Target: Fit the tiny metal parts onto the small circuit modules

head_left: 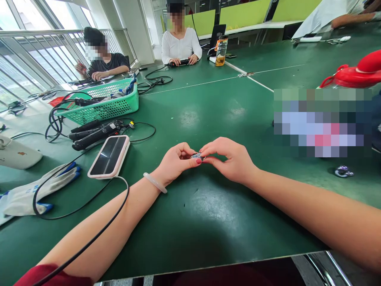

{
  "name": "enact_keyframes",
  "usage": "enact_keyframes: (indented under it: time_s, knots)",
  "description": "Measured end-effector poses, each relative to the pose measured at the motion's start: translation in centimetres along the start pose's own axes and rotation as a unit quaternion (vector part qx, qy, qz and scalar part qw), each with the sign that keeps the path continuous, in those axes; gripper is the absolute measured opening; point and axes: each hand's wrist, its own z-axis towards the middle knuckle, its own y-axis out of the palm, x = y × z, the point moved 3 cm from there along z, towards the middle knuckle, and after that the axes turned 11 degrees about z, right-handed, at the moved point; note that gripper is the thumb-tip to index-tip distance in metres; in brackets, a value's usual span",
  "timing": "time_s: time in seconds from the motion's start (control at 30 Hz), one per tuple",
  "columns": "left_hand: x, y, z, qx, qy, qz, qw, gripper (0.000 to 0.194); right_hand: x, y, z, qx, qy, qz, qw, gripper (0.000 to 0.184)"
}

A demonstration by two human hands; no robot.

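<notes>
Just above the middle of the green table (166, 234), a small silver metal piece (196, 156) is held between my two hands. My left hand (178, 161) pinches it between thumb and fingers, with the thumb lying along its near side. From the other side, the fingertips and thumb of my right hand (228, 157) close on its right end. My fingers cover most of the piece, so its exact kind is not clear. A pale bangle (154, 182) circles my left wrist.
To the left lie a phone (108, 157), a black-handled tool (97, 133), a glove (44, 188) and a green basket (101, 103). A black cable (122, 216) crosses my left forearm. A shiny metallic object (343, 171) rests at right. Two people sit across the table near a bottle (221, 51).
</notes>
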Motion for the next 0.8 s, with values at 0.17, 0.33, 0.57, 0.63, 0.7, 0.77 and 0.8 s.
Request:
enact_keyframes:
  time_s: [0.17, 0.33, 0.57, 0.63, 0.7, 0.77, 0.8]
  knots:
    - [-0.5, -0.3, 0.3, 0.027, -0.011, 0.007, 1.0, 0.037, 1.5, -0.8, 0.1, 0.004, 0.107, -0.065, 0.992, 0.02]
    - [-1.2, -0.5, 0.5, 0.045, -0.032, 0.083, 0.995, 0.034, 3.4, -0.7, 0.0, -0.102, 0.193, -0.175, 0.96, 0.012]
    - [-1.1, -0.3, 0.4, 0.031, -0.037, 0.152, 0.987, 0.03, 3.8, -0.1, 0.0, -0.159, 0.204, -0.234, 0.937, 0.016]
    - [-1.1, -0.3, 0.4, 0.021, -0.034, 0.163, 0.986, 0.031, 3.8, -0.1, -0.1, -0.163, 0.196, -0.244, 0.936, 0.017]
    - [-1.2, -0.3, 0.4, 0.013, -0.029, 0.179, 0.983, 0.031, 3.7, -0.2, -0.1, -0.152, 0.189, -0.237, 0.941, 0.017]
    - [-1.3, -0.2, 0.3, 0.009, -0.02, 0.195, 0.98, 0.032, 3.2, -0.2, 0.0, -0.131, 0.164, -0.206, 0.956, 0.016]
    - [-1.3, -0.2, 0.3, 0.009, -0.017, 0.202, 0.979, 0.032, 2.8, -0.1, 0.0, -0.122, 0.143, -0.184, 0.965, 0.016]
